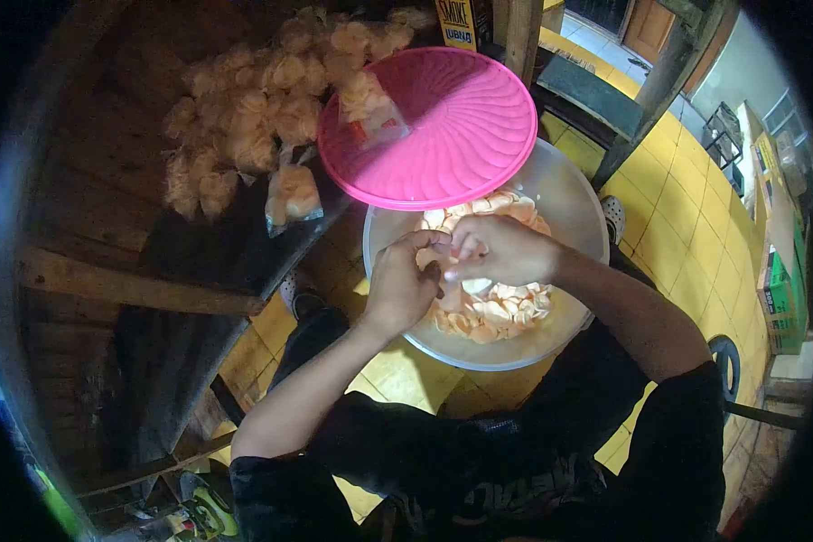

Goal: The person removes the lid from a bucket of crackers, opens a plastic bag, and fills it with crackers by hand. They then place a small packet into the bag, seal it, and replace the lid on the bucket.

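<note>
Both hands meet over a large translucent tub [569,208] that holds many pale round chips [497,316]. My left hand [408,278] has its fingers curled in toward the other hand. Pinched together, the fingers of my right hand [497,251] touch something small between the hands. What either hand holds is too small and partly hidden to name. A pink ribbed lid [470,117] rests across the far side of the tub, with a clear bag of chips [367,101] on its left part.
Many filled clear bags [271,99] are heaped on a dark wooden surface [90,217] at the left, one bag [293,193] near its edge. A yellow and black box [461,23] stands behind the lid. A green carton [784,289] is at the right on yellow tiles [673,217].
</note>
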### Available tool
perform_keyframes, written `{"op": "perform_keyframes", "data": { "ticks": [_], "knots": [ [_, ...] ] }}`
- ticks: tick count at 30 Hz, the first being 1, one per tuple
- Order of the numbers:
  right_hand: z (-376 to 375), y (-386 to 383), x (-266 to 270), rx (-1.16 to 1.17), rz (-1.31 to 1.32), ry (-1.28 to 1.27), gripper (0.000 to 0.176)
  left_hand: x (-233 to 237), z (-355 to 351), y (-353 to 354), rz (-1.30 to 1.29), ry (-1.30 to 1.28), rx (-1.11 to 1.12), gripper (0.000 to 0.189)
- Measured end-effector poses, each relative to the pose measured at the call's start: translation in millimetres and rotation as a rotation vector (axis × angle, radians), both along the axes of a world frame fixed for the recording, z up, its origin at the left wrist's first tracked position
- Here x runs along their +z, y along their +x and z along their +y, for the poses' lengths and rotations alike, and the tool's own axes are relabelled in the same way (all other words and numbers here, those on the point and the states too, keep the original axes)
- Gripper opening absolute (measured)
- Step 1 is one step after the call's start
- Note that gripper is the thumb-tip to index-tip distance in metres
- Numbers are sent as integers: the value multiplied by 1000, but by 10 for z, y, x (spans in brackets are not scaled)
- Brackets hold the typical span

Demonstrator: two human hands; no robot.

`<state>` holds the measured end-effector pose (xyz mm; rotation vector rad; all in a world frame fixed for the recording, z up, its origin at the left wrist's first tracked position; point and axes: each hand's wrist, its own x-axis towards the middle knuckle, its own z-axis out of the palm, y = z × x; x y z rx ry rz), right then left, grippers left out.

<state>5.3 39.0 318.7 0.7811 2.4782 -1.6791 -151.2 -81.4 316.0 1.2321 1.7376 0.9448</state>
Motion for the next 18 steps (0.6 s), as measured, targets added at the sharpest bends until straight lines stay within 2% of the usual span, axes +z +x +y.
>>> {"op": "perform_keyframes", "data": {
  "ticks": [1, 3, 4, 6, 8, 11, 13, 14, 16, 17, 18],
  "knots": [
    [31, -13, -131, 3, 0, 0, 34, 14, -6, 0, 0, 0, 3, 27],
    [92, -28, -379, -94, 232, -56, 32, 29, -8, 19, -218, -77, -4, 39],
    [49, -29, -335, -163, 249, -133, 30, 30, -13, 46, -219, -76, -6, 39],
    [-36, -47, -295, -228, 283, -96, 31, 20, -36, 108, -445, 64, 19, 50],
    [-57, -62, -271, -291, 318, -58, 32, -69, -47, 96, -374, 76, -31, 54],
    [-67, -81, -217, -201, 359, -10, 33, -31, -41, 95, -258, 106, -69, 57],
    [-85, -77, -150, -248, 336, -451, 41, -15, -30, 79, -215, 124, -57, 58],
    [-67, -73, -150, -247, 335, -451, 41, -34, -24, 54, -186, 113, -33, 54],
    [-30, -67, -118, -127, 313, -693, 49, -50, -15, 39, -159, 101, -6, 51],
    [-62, -69, -81, -125, 313, -694, 49, -51, -12, 34, -120, 92, -15, 47],
    [-122, -58, -29, -138, 323, -447, 50, -52, -15, 32, -82, 82, -23, 43]
  ]
}}
